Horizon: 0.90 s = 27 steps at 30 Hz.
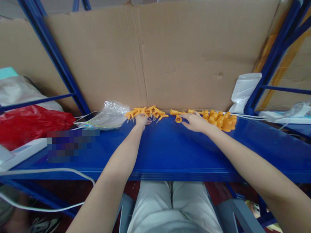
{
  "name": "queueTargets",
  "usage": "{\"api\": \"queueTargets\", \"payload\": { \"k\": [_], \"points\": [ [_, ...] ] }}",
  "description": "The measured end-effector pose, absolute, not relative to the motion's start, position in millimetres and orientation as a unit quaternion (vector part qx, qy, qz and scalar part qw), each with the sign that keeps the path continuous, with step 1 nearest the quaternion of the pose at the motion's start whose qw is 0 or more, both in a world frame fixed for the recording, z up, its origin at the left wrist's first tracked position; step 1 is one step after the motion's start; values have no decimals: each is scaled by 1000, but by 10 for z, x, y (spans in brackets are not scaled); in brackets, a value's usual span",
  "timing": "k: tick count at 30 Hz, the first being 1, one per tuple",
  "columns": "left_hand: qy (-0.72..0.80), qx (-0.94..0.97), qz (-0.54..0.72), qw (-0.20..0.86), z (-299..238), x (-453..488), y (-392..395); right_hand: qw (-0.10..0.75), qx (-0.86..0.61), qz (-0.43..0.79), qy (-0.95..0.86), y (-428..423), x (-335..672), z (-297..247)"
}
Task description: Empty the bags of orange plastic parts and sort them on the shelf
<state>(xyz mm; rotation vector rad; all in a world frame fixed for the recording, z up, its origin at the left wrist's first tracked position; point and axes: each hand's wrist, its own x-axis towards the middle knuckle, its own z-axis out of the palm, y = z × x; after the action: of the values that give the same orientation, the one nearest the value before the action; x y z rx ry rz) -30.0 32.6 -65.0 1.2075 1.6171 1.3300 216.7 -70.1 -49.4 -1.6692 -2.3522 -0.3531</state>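
Observation:
On a blue shelf [167, 150] lie two groups of small orange plastic parts. My left hand [141, 120] reaches into the left pile of orange handle pieces with screws [147, 112], its fingers curled down onto them; what they grip is hidden. My right hand [195, 122] rests flat at the edge of the right group of upright orange caps [223, 121], fingers stretched toward a long orange piece [177, 112] and a small orange ring-shaped part [178, 119].
A brown cardboard sheet [184, 54] backs the shelf. A clear plastic bag [109, 115] and a phone [85, 118] lie left of the parts, a red bag [25, 124] farther left. A white bag [243, 91] and white cables sit at the right.

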Motion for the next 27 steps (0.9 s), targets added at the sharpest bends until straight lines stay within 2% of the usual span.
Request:
{"api": "queueTargets", "payload": {
  "k": [6,11,17,27],
  "points": [
    [682,617,369,136,-686,-316,324,130,-557,-130,-810,-676,2188,-517],
    [684,685,246,51,-712,-242,262,122,-562,-123,-809,-686,2181,-507],
    [679,714,168,21,-728,-218,266,126,-554,-118,-814,-676,2188,-513],
    [686,705,179,4,-720,-203,258,121,-556,-113,-814,-677,2179,-512]
  ]
}}
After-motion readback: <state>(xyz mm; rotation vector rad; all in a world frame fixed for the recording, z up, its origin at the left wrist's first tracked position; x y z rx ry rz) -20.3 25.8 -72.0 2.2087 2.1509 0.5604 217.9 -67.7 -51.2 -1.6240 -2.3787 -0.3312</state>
